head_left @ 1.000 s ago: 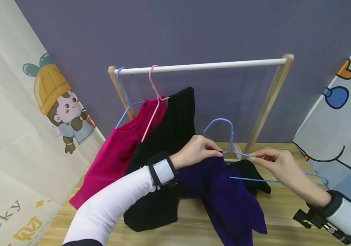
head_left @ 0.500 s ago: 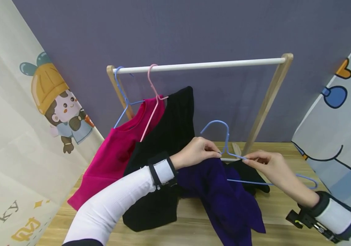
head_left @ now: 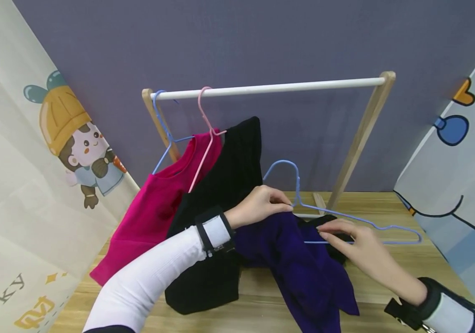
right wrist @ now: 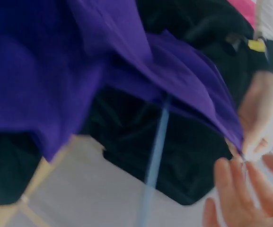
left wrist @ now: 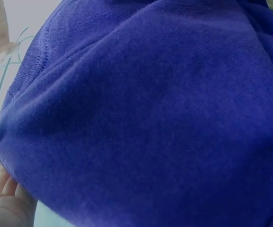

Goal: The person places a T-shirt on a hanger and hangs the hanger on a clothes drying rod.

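Observation:
My left hand [head_left: 262, 204] pinches the top edge of a dark purple garment [head_left: 299, 273] close to the neck of a blue clothes hanger [head_left: 358, 218]. Whether those fingertips also hold the hanger cannot be told. One side of the hanger goes into the garment, while its other shoulder sticks out to the right. My right hand [head_left: 360, 245] is by the garment's right side, thumb and fingers apart, in front of the hanger's lower bar. In the right wrist view, the fingers [right wrist: 226, 182] look extended near the purple cloth's edge. Purple cloth [left wrist: 150, 118] fills most of the left wrist view.
A rack with a white rail [head_left: 283, 88] and wooden posts stands behind. From its left end hang a pink garment [head_left: 145, 222] on a blue hanger and a black garment [head_left: 216, 185] on a pink hanger [head_left: 206, 113]. All stand on a wooden tabletop [head_left: 391, 263].
My right hand has let go of the hanger's shoulder and moved down toward the garment. The hanger has shifted left, further into the purple garment. The left hand has barely moved.

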